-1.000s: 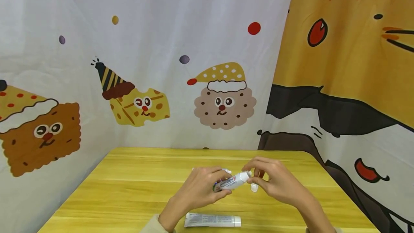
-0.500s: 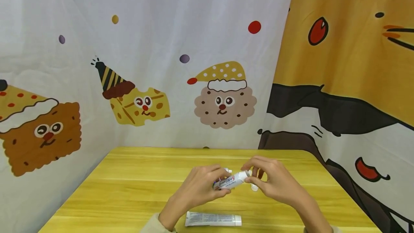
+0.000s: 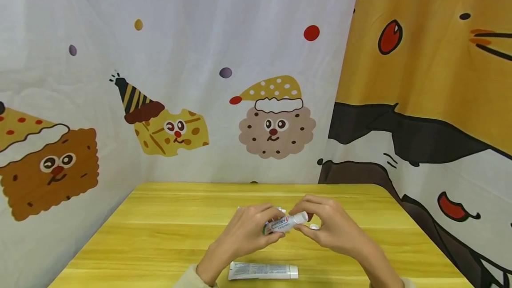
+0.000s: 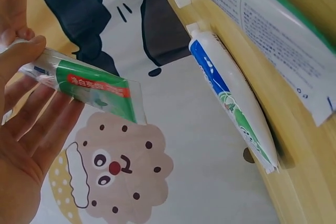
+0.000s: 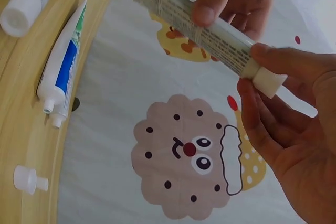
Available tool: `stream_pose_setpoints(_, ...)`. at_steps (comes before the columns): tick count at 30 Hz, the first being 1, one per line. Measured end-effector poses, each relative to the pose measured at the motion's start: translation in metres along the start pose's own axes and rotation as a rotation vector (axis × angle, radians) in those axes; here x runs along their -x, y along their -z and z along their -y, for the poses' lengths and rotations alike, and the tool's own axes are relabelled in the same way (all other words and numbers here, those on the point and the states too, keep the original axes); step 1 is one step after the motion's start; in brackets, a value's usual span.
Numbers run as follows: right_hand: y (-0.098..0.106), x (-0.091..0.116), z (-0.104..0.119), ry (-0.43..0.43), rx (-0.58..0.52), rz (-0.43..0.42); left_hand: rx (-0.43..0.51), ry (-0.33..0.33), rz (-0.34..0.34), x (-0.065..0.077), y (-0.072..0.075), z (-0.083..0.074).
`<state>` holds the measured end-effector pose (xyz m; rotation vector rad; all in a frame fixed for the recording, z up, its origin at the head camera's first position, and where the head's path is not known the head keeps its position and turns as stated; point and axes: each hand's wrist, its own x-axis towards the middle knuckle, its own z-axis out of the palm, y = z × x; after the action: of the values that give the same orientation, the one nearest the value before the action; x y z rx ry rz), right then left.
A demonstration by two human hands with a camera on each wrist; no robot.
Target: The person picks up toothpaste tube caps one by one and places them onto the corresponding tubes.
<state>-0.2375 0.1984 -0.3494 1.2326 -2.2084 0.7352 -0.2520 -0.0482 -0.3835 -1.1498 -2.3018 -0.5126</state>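
My left hand grips a toothpaste tube above the table, thumb on one side and fingers on the other. Its flat end shows green with a red label in the left wrist view. With thumb and forefinger, my right hand pinches the same tube near its capped end. The white cap sits on the tube, just beyond those fingertips in the right wrist view. Partly hidden behind my left hand lie uncapped tubes, one with a blue and green print.
A capped toothpaste tube lies near the table's front edge. Small loose white caps rest on the wooden table, to the right of the uncapped tubes. A printed curtain hangs behind the table.
My right hand has shifted left along the tube, from its end to just behind the cap. The cap end now shows past the fingers. My left hand has hardly moved.
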Motion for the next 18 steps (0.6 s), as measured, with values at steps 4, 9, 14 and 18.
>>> stream_pose_setpoints(4, -0.002, -0.001, 0.001, 0.0, 0.008, -0.024, -0.008, 0.009, -0.009, 0.001, 0.0, 0.001)
stream_pose_setpoints(9, -0.005, -0.001, 0.0, -0.017, -0.003, -0.035, -0.08, 0.007, 0.008, 0.0, 0.0, 0.004)
stream_pose_setpoints(14, -0.008, -0.002, -0.003, -0.027, -0.016, -0.057, -0.098, 0.074, 0.089, 0.001, 0.003, 0.01)
stream_pose_setpoints(18, -0.01, -0.001, -0.006, -0.076, -0.034, -0.061, -0.076, 0.122, 0.139, 0.003, 0.005, 0.018)
